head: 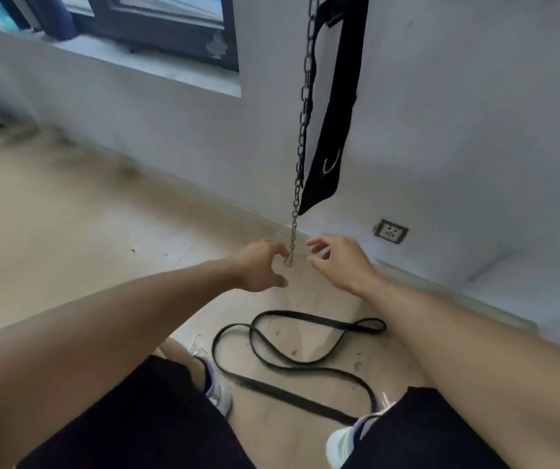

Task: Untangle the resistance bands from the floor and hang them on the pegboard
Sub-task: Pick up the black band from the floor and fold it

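Observation:
A black resistance band (292,362) lies in loose, crossing loops on the pale floor between my two shoes. My left hand (261,264) and my right hand (339,262) are stretched out above it, fingers spread, holding nothing. Between them hangs the lower end of a metal chain (294,225); my left fingertips are right beside its last link, and whether they touch it I cannot tell. A black padded belt (331,130) with a metal ring hangs next to the chain against the white wall. No pegboard is in view.
A wall socket (391,231) sits low on the white wall at the right. A dark-framed window (170,32) and its sill are at the upper left. My shoes (343,438) and black shorts fill the bottom of the view.

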Demonstrator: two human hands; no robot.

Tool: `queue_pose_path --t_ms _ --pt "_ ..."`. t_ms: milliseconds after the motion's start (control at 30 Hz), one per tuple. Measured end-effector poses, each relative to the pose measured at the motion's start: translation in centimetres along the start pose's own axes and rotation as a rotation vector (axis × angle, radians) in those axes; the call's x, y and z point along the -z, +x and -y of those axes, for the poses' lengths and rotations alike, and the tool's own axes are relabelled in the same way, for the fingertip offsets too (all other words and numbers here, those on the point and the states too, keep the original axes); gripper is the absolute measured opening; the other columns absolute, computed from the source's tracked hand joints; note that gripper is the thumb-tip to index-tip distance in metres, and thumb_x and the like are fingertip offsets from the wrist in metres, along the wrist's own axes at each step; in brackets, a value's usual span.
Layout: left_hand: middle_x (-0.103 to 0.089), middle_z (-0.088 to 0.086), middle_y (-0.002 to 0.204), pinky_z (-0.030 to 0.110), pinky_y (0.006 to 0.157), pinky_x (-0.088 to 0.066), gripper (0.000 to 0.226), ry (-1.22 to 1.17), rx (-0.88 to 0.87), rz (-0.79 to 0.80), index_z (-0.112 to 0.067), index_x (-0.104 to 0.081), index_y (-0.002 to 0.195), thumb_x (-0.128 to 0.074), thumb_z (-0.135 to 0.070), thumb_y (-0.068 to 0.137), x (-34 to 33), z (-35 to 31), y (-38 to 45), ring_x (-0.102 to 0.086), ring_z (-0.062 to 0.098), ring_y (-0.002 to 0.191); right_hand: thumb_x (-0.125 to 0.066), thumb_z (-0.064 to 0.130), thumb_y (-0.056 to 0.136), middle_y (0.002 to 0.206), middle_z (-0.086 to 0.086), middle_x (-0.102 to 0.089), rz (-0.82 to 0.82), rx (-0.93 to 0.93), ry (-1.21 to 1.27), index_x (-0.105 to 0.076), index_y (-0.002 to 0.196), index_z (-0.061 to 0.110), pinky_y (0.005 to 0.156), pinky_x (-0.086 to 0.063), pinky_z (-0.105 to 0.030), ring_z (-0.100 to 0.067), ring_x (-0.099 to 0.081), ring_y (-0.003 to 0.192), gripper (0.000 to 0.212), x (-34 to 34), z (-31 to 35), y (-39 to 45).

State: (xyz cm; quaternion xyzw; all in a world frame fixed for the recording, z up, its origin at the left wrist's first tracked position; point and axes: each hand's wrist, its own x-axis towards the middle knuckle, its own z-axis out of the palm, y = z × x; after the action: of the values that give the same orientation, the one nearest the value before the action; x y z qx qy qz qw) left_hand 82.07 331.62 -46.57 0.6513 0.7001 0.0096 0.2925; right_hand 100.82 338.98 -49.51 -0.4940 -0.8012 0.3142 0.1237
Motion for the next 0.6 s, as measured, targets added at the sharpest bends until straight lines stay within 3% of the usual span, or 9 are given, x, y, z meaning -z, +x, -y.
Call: queue_pose_path --t_ms 133,267,433,600 --pt "-0.055 0.009 0.144 0.032 0.102 -0.044 0.067 0.048 0.058 0.110 -0.018 -0.048 0.144 -0.077 -0.039 0.087 -2.5 2.7 0.9 -0.054 0.028 0.128 -0.073 0.026 0.090 0.105 0.011 -0.069 0.200 -0.107 -0.016 -0.073 0.119 0.031 0.085 -0.052 -0.029 -0.012 -0.066 0.095 0.029 -5.5 -2.7 0.2" --pt "-0.053 0.009 0.148 0.035 0.106 -0.042 0.077 0.119 0.095 0.321 -0.016 -0.037 0.153 -0.075 -0.039 0.089 -3.7 2.6 2.6 -0.050 0.029 0.133 -0.077 0.025 0.088 0.104 0.007 -0.069 0.340 -0.187 0.002 -0.073 0.117 0.025 0.081 -0.047 -0.026 -0.016 -0.066 0.098 0.030 -11.7 -5.4 0.3" --pt "-0.054 0.006 0.148 0.032 0.102 -0.041 0.072 0.153 0.053 0.297 -0.017 -0.037 0.154 -0.071 -0.038 0.093 -3.4 1.6 3.9 -0.050 0.028 0.134 -0.074 0.023 0.085 0.103 0.004 -0.068 0.474 -0.289 0.027 -0.072 0.112 0.024 0.090 -0.053 -0.031 -0.020 -0.067 0.103 0.028 -19.3 -8.8 -0.7" --pt "-0.053 0.003 0.148 0.036 0.098 -0.043 0.072 0.180 0.042 0.325 -0.019 -0.035 0.155 -0.069 -0.038 0.095 -3.5 0.4 4.0 -0.051 0.028 0.132 -0.082 0.029 0.085 0.133 -0.001 -0.065 0.592 -0.332 -0.055 -0.064 0.134 0.021 0.102 -0.050 -0.032 -0.022 -0.061 0.126 0.053 -24.9 -10.5 -2.8"
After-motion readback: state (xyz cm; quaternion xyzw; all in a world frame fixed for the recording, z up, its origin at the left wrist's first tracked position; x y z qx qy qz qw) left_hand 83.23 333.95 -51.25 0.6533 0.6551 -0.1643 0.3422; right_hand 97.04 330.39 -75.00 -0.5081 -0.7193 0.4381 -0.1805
